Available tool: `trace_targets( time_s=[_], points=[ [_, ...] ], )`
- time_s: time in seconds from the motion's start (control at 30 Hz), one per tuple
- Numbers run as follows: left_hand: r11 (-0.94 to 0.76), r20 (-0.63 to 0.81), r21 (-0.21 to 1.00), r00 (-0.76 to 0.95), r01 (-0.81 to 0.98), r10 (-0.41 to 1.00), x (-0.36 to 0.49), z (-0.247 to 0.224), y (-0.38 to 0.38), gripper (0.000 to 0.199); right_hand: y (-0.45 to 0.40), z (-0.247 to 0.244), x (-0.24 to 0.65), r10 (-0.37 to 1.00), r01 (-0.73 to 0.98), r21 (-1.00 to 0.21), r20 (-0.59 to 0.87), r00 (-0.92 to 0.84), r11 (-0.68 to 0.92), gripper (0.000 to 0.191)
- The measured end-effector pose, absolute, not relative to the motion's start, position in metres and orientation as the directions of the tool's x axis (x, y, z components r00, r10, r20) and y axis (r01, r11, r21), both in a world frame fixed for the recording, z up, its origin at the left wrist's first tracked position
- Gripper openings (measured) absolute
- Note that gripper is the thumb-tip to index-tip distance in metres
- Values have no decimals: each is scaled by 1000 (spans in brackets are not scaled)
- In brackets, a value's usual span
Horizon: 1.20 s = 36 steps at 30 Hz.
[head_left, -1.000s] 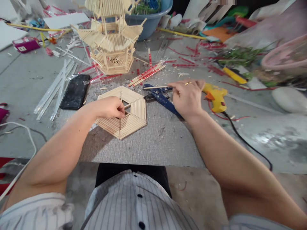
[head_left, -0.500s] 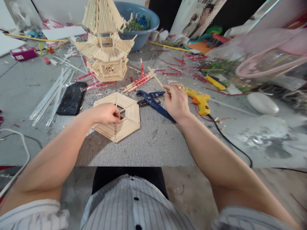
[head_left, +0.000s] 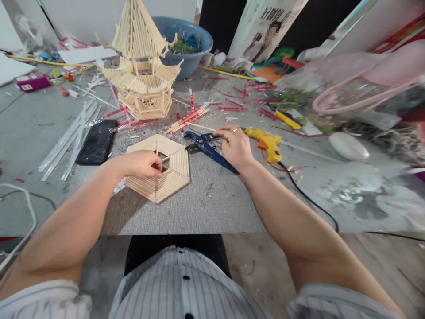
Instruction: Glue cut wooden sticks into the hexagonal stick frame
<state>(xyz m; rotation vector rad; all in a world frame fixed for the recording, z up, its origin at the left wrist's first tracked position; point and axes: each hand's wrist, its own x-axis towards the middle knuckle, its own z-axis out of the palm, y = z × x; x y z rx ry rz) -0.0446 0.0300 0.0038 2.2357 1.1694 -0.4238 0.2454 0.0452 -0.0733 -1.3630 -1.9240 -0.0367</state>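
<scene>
Room nearside of panel (head_left: 173, 179), pliers (head_left: 212, 153) rightward

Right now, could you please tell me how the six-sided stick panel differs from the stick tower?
The stick panel lies flat, while the stick tower rises upright in tiers. The left hand partly covers the panel; the tower stands farther back. Both are built from thin, pale sticks.

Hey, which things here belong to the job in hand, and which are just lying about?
Likely the job:
panel, under the left hand
stick, in the right hand
pliers and glue gun, by that hand
pagoda, perhaps, similar wood

Probably just lying about:
phone
purple box
basin
</scene>
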Motion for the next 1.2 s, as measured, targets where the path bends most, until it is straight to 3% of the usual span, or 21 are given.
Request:
trace_targets(
  time_s=[0.73,1.0,1.2],
  points=[
    [-403,-522,421,580,813,625,-49,1,29,26,39,-73,242,841,809,-429,522,-140,401,33],
    [-413,-531,399,573,819,624,-46,5,24,24,51,-60,240,858,834,-351,448,-249,426,32],
    [-439,-500,420,606,794,618,-47,4,24,24,89,-46,229,883,876,-206,288,-371,436,36]
  ],
)
